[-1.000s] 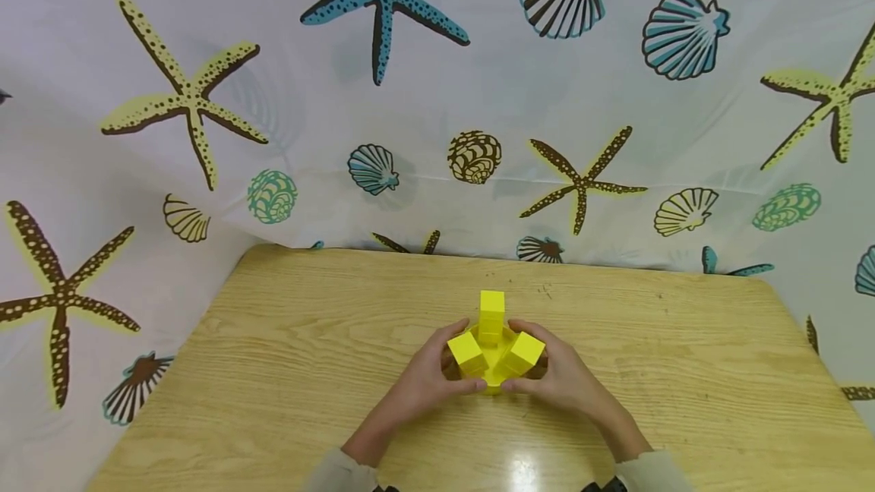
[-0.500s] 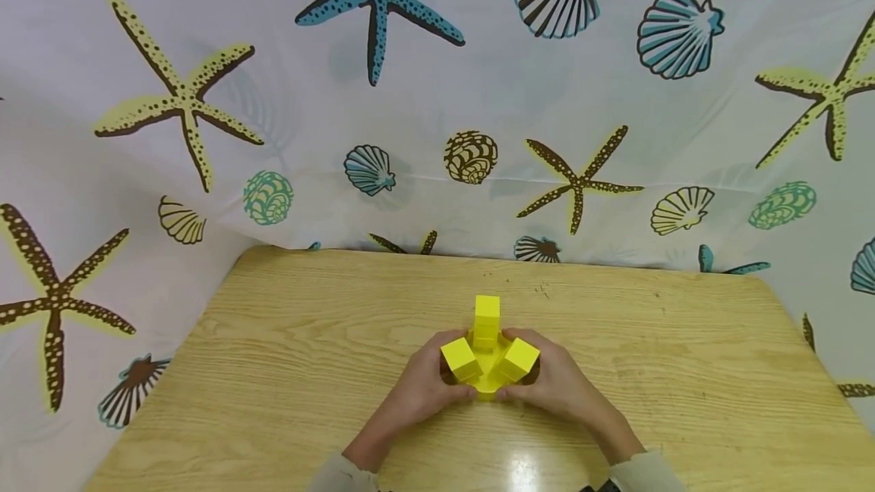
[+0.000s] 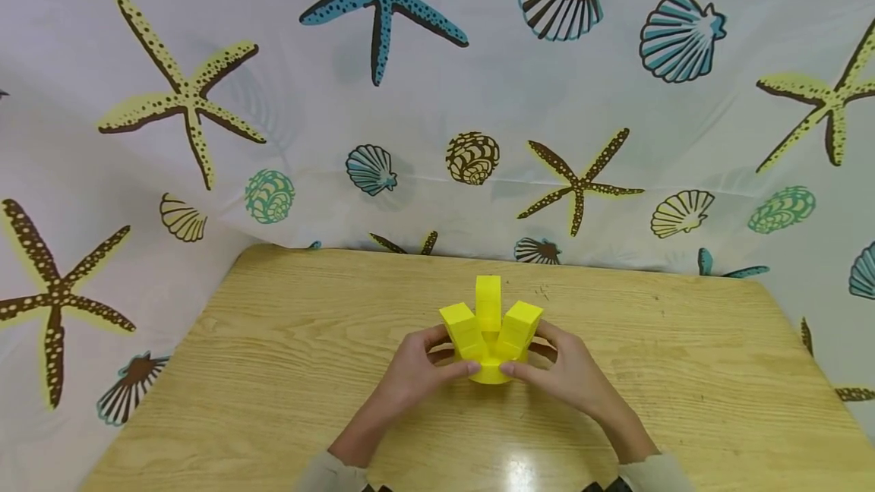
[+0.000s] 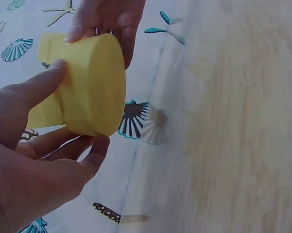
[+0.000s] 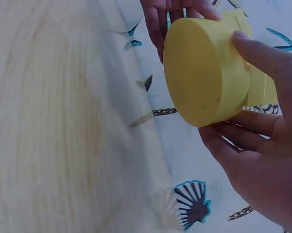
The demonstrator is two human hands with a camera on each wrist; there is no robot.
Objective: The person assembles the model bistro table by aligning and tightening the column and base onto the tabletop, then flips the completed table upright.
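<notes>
A yellow three-pronged piece (image 3: 490, 368) is held up over the table between both hands. It has a round, drum-like base, and three square-ended blocks rise from it and lean outward. My left hand (image 3: 415, 372) grips the base from the left, thumb on the near side and fingers curled round behind. From the right, my right hand (image 3: 566, 372) grips it the same way, the two thumbs a little apart. In the right wrist view the smooth, flat underside of the base (image 5: 192, 73) shows. The left wrist view shows the side wall of the base (image 4: 82, 92) under the thumb.
A wooden table (image 3: 307, 325) with pale grain stretches beneath and around the hands. Behind it and at both sides hangs a white cloth (image 3: 437, 82) printed with starfish and shells, meeting the table's back edge.
Both hands have raised the yellow piece off the table, after it shifted slightly toward the person. Its blocks now stand higher in the head view and more of the base's side shows.
</notes>
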